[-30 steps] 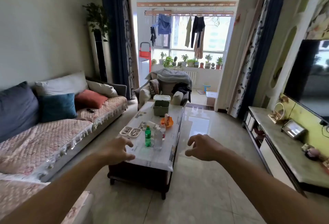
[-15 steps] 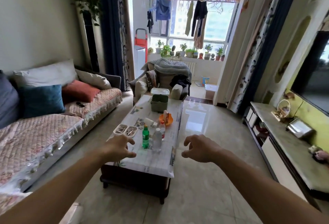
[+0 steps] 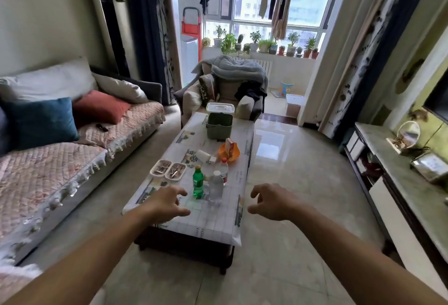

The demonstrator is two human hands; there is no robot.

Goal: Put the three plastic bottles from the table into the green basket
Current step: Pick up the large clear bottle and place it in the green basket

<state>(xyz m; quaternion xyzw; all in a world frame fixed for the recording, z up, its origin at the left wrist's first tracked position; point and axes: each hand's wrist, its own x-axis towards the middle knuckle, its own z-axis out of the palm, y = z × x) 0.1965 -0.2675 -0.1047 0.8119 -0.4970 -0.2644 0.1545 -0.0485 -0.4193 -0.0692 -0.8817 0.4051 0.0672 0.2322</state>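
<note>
Three plastic bottles stand upright together on the near half of the coffee table (image 3: 213,222): a green bottle (image 3: 198,184) with a yellow cap, a clear bottle (image 3: 215,186) with a white cap, and behind them a clear bottle with a red cap (image 3: 224,171). The green basket (image 3: 219,126) stands at the table's far end. My left hand (image 3: 164,204) hovers over the table, just left of the green bottle, fingers spread and holding nothing. My right hand (image 3: 271,201) hangs past the table's right edge, fingers curled apart and holding nothing.
Between bottles and basket lie an orange bowl (image 3: 229,153) with a box in it, a fallen white bottle (image 3: 203,155) and two small trays (image 3: 168,170). A sofa (image 3: 72,159) runs along the left, an armchair (image 3: 225,91) stands behind the table, a TV cabinet (image 3: 400,195) on the right.
The view has moved closer to the table and tilted down. Both hands have come nearer the bottles, the left one reaching over the tabletop.
</note>
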